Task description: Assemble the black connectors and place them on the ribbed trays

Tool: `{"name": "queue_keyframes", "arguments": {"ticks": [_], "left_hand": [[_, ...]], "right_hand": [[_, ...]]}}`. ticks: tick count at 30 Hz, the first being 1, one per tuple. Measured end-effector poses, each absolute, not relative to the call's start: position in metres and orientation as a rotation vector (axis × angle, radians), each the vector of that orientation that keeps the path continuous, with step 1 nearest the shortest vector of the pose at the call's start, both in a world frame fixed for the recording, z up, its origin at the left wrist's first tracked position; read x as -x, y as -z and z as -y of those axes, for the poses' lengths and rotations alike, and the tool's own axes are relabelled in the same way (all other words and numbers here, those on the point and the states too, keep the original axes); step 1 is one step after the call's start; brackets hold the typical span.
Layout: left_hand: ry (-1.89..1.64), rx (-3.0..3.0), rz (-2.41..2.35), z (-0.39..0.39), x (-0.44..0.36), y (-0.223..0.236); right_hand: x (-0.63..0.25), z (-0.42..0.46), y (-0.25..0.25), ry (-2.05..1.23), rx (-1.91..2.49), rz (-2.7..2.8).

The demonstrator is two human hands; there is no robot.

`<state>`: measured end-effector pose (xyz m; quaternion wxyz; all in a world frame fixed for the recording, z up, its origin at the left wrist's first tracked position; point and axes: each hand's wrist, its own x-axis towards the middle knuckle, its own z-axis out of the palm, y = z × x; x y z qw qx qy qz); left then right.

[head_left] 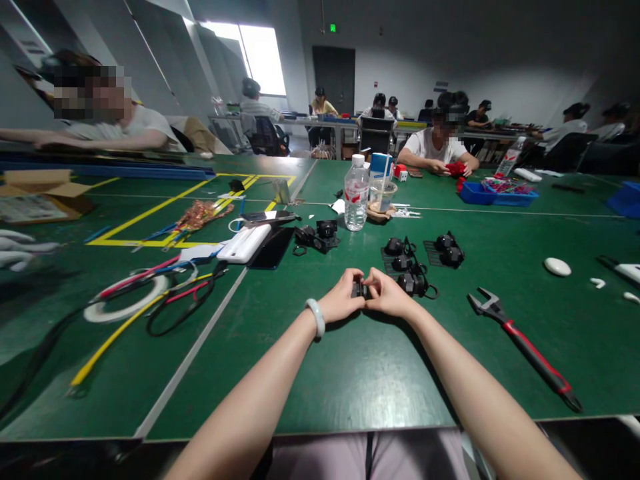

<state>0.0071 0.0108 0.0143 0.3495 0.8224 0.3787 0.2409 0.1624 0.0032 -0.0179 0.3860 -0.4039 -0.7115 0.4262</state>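
Observation:
My left hand (341, 298) and my right hand (389, 297) meet over the green table, fingers closed on a small black plastic fitting (359, 291) between them. Most of that part is hidden by the fingers. Just beyond my right hand lie more black round fittings (403, 263) on a mesh-like black plate, one with a loose ring (431, 291) beside it. A second black plate with fittings (445, 250) rests farther right. Another group of black fittings (317, 237) is to the upper left, a loose black nut (299, 251) near it.
An adjustable wrench (525, 347) with red and black handle lies right. Ahead stand a water bottle (356, 197) and a cup (384, 195). A white power bank (245, 243), tape roll (97, 312) and cables (120, 333) lie left. A co-worker (440, 143) sits opposite.

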Motion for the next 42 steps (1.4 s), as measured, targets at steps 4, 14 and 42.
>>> {"name": "queue_keyframes", "arguments": {"ticks": [4,14,42], "left_hand": [[-0.571,-2.091,-0.951,-0.012,-0.004,-0.016],[-0.522,-2.045,-0.96,-0.01,-0.003,-0.022],[-0.523,-2.011,-0.94,-0.008,-0.003,-0.022]], "right_hand": [[-0.164,-0.004,0.019,-1.085,1.063,1.822],[-0.166,-0.003,0.015,-1.124,1.095,1.805],[-0.167,-0.004,0.009,-0.967,1.301,1.889]]}}
